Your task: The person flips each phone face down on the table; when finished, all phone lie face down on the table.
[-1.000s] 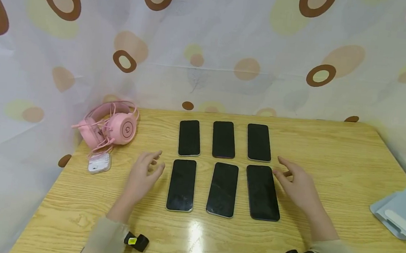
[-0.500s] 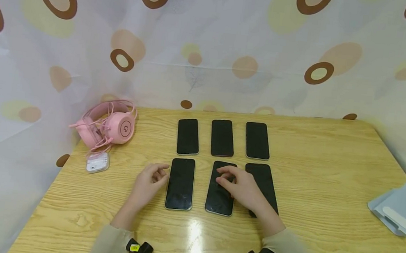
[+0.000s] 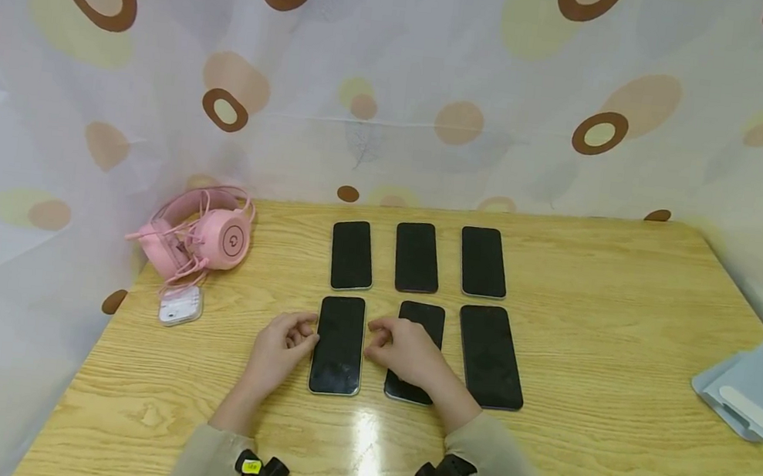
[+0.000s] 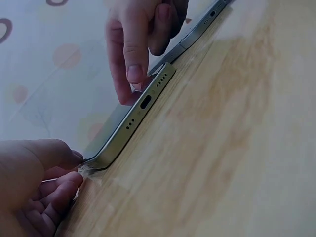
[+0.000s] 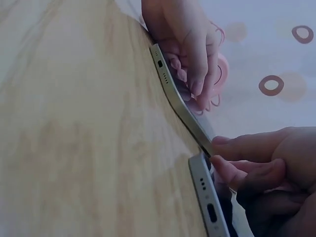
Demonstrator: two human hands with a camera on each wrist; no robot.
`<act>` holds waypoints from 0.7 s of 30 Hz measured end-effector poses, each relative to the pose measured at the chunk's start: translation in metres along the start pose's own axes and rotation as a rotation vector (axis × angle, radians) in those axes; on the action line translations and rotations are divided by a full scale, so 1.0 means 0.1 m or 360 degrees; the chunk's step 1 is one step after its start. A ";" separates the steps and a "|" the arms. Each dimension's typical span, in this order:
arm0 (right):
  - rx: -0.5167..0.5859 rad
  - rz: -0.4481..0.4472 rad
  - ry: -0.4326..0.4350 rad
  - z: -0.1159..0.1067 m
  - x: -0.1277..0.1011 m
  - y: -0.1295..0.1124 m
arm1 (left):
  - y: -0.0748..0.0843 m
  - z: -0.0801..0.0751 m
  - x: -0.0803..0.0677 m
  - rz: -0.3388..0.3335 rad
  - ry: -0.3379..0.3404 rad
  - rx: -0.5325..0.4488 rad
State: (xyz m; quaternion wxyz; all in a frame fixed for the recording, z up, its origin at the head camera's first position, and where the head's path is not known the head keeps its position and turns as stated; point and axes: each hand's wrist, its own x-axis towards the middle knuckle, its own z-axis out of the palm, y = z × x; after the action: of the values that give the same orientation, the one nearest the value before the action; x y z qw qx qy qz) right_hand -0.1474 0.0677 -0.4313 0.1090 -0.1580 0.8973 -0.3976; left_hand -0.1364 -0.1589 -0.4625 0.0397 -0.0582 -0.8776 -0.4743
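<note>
Several dark-screened smartphones lie face up in two rows on the wooden table. The front-left smartphone (image 3: 338, 346) lies flat between my two hands. My left hand (image 3: 281, 348) rests beside its left edge, thumb and forefinger tips at the rim. From the right, my right hand (image 3: 407, 351) reaches over the front-middle smartphone (image 3: 410, 391) and partly covers it. Its loosely bent fingertips are at the right edge of the front-left phone. In the left wrist view, that phone's charging port end (image 4: 143, 106) shows on the tabletop. The front-right smartphone (image 3: 492, 358) lies untouched.
Behind are the back-left (image 3: 352, 255), back-middle (image 3: 417, 257) and back-right smartphones (image 3: 484, 262). Pink headphones (image 3: 203, 235) and a small white earphone case (image 3: 181, 306) sit at the left. A light blue folding stand (image 3: 759, 390) lies at the right edge. A patterned curtain hangs behind the table.
My right hand has moved left from beside the front-right phone, across the front-middle one, to the front-left phone. My left hand has shifted slightly right to the same phone's left edge.
</note>
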 end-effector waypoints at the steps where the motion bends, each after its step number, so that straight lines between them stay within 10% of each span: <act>1: -0.0021 0.0008 -0.0015 0.00 0.01 -0.01 | 0.00 0.00 0.00 -0.0007 -0.0006 -0.0002; 21: -0.0128 0.0023 0.0003 0.05 0.09 -0.03 | 0.03 -0.02 0.00 -0.0097 -0.0063 -0.0013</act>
State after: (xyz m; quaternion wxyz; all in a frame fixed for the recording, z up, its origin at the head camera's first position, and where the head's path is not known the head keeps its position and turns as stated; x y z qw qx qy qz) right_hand -0.1540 0.0589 -0.4336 0.1046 -0.1552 0.9138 -0.3606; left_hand -0.1356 -0.1592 -0.4593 0.0075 -0.0409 -0.8775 -0.4777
